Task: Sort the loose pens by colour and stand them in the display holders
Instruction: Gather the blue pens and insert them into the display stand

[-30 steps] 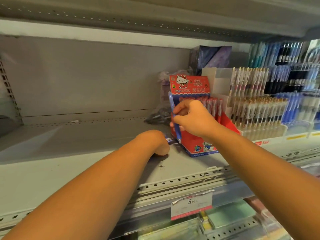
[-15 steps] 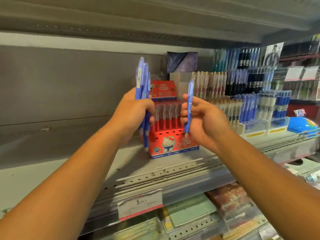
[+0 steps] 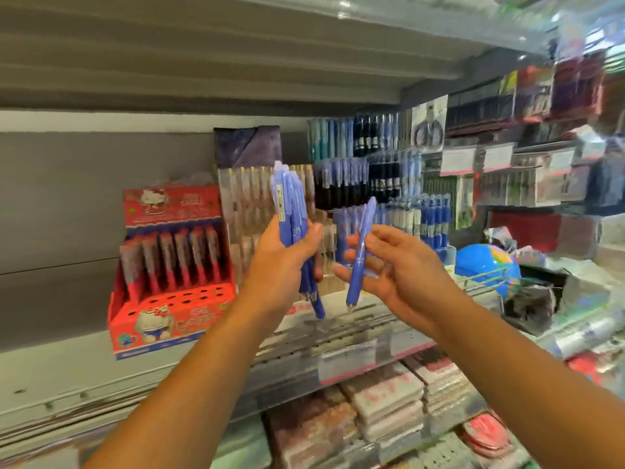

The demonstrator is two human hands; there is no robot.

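Shop shelf (image 3: 101,367) w/ pen displays along the back. L hand (image 3: 280,265) grips a bunch of blue pens (image 3: 287,204), roughly upright, tips down. R hand (image 3: 406,272) pinches a single pen (image 3: 360,245), other fingers spread; long axis near vertical, tip down. Blue holder (image 3: 429,221) sits behind & right of both hands, so R hand's nearer. Red box (image 3: 172,286) is off left.
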